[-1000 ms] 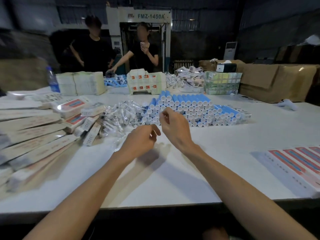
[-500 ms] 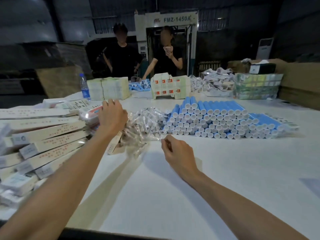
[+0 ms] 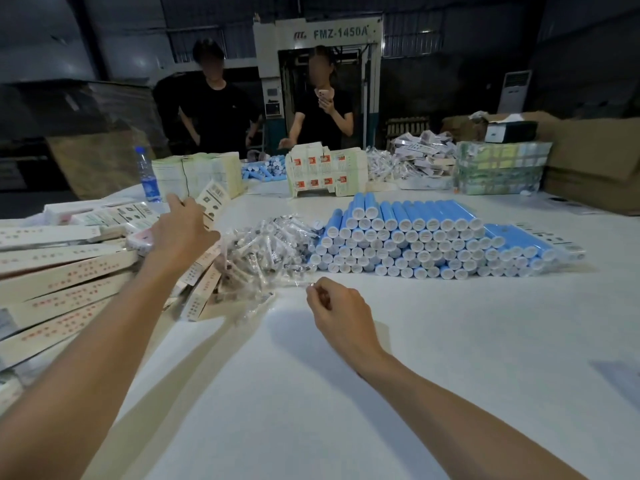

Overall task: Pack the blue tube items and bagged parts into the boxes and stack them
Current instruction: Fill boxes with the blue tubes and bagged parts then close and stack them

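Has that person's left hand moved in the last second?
Yes. The left hand was in front of the bagged parts; it has gone left and away, past them, to the boxes, and grips one flat box.

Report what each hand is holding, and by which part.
The left hand grips a printed box by its lower end. The right hand seems to pinch a small clear bagged part by one end, though most of it is hidden.

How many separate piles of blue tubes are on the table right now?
2. The big stack lies mid-table, right of the bagged parts; a small pile sits at the far edge, left of the red-printed cartons. Others may be hidden.
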